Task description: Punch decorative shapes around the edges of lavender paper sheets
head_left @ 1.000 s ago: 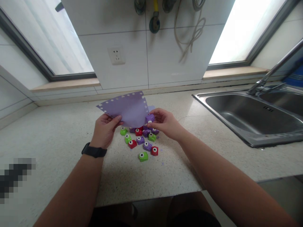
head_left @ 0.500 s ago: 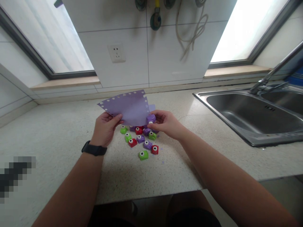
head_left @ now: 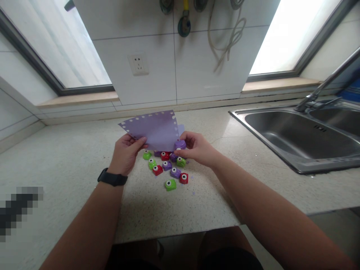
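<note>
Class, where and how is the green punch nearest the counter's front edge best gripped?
Probably pinch the green punch by its left and right sides, coming from the front edge of the counter: it is squat, lies in front of the other punches, and its round white top faces upward, so a side pinch should avoid pressing it.

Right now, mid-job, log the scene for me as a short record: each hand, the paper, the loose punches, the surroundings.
Left hand: gripping the purple paper near its lower left
Right hand: holding a purple punch at the paper's right edge
Paper state: raised, small cutouts along top, left and right edges
Loose punches: green, red and purple, on the counter
Left wrist: black wristband
Right side: steel sink
</note>
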Demonstrator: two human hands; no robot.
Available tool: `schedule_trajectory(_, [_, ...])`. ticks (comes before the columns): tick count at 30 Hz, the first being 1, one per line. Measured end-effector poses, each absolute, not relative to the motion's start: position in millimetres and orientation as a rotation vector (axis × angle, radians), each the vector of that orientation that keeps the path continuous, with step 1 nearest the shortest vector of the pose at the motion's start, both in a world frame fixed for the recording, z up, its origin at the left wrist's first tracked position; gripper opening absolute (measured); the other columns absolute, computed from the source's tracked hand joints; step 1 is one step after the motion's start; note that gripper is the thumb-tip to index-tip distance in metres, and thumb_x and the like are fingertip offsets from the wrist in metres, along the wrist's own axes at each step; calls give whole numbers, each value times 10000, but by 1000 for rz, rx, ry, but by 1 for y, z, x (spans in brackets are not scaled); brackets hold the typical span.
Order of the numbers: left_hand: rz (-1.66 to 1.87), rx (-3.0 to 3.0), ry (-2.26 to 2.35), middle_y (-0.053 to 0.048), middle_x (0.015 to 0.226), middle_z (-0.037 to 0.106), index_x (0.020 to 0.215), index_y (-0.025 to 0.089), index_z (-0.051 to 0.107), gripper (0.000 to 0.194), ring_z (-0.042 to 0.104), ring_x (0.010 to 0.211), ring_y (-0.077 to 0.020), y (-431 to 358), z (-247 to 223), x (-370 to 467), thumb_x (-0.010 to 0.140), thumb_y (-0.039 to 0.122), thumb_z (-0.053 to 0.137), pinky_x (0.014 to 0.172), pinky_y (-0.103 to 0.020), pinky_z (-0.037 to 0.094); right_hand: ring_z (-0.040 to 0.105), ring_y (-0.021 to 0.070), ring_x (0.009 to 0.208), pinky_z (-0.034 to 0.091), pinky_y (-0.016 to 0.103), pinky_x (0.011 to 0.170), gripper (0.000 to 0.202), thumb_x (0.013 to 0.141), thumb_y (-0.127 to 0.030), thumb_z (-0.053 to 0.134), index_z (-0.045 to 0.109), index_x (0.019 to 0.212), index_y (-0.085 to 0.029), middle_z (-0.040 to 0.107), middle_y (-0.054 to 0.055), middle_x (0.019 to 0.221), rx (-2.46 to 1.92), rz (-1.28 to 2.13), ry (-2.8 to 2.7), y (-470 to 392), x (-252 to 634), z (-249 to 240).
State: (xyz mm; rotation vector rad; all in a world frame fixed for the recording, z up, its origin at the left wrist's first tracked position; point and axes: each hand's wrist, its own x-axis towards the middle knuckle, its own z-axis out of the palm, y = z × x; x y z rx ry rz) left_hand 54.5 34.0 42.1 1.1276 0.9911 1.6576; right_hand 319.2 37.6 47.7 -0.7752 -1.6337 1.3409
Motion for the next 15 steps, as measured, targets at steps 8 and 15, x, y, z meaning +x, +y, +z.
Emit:
schedule_trajectory(8, [1579, 1161, 1012, -10, 846, 753, 912, 155, 758, 328, 701, 667, -99, 32, 37, 53, 669, 236, 964, 667, -190, 627, 528, 111, 614, 407, 267, 585, 440, 668, -354, 936, 554, 829, -206, 571, -54, 696, -757, 1351, -1582, 35, 318, 48])
schedule_trajectory(15, [1604, 1138, 1002, 2, 811, 743, 871, 161, 753, 314, 697, 649, -95, 32, 39, 55, 654, 235, 967, 661, -190, 627, 537, 108, 624, 410, 262, 582, 428, 656, -322, 933, 563, 835, -201, 590, -46, 711, -771, 1381, -1570, 35, 318, 50])
